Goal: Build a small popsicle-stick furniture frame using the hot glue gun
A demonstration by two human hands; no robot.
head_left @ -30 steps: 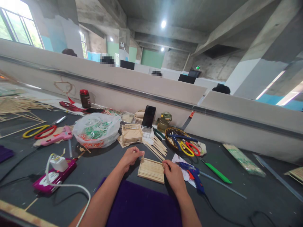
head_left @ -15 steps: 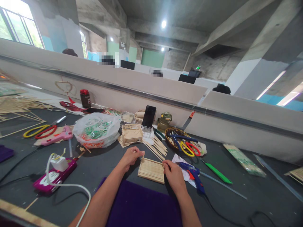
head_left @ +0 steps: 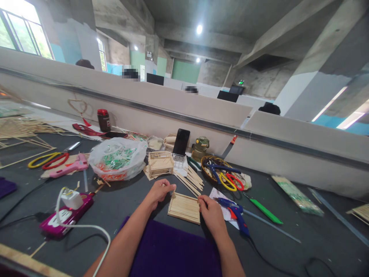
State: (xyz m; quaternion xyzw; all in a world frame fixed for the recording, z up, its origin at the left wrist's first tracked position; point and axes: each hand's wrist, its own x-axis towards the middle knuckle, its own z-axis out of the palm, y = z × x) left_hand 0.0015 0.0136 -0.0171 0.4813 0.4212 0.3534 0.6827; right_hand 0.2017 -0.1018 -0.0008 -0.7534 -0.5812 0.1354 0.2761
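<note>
Panel of sticks (head_left: 183, 208) lies on table (head_left: 276, 248), far side of purple cloth (head_left: 174, 252). Left hand (head_left: 159, 192): fingers curled, thumb at far-left corner (pinch cannot be told). Right hand (head_left: 212, 214): fingers closed on right edge. Risk: uneven pressure from the two sides could skew it.

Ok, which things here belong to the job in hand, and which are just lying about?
Likely part of the job:
- stick panel between left hand and right hand
- loose sticks
- blue glue gun

Probably just lying about:
- propped phone
- green bottle
- red-lidded jar
</note>
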